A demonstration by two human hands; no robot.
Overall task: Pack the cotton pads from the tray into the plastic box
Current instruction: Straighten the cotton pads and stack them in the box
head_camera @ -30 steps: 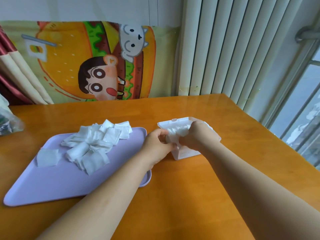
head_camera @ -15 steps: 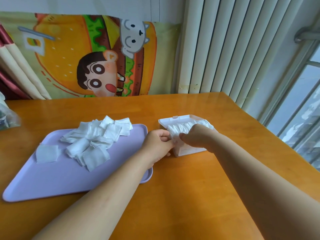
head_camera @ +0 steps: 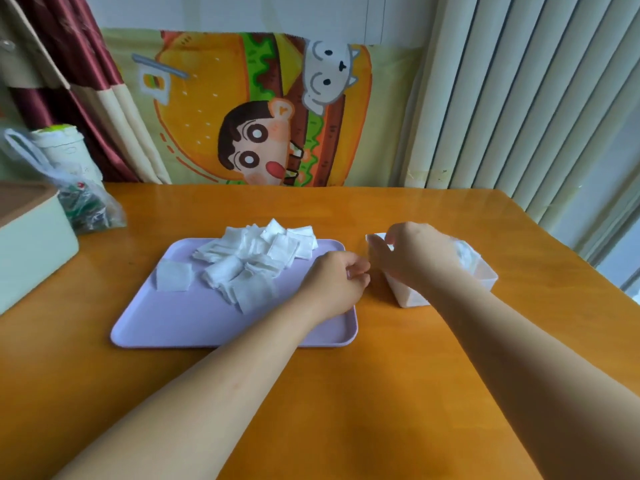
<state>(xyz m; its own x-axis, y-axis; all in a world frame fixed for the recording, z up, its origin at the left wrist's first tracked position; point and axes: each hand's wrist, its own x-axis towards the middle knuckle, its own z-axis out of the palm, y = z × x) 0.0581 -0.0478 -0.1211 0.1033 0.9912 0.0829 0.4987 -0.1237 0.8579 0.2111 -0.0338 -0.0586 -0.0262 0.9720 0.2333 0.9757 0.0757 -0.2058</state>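
Note:
A lilac tray (head_camera: 194, 320) lies on the wooden table with a loose pile of white cotton pads (head_camera: 256, 258) at its far side and one single pad (head_camera: 173, 275) apart to the left. To the tray's right stands the translucent plastic box (head_camera: 483, 273), with cotton pads (head_camera: 464, 251) showing at its far right end. My right hand (head_camera: 415, 254) hovers over the box's left half, fingers relaxed and pointing down, hiding most of the inside. Above the tray's right edge is my left hand (head_camera: 334, 282), fingers loosely curled and holding nothing.
A cream box (head_camera: 31, 244) sits at the table's left edge, with a clear plastic bag (head_camera: 83, 202) behind it. A cartoon cloth and curtains hang along the far wall. The table's right edge runs close behind the plastic box.
My left hand has drawn away from the box, leftward over the tray's edge. My right hand has lifted off the pads it was pressing in the box. The view has pulled back.

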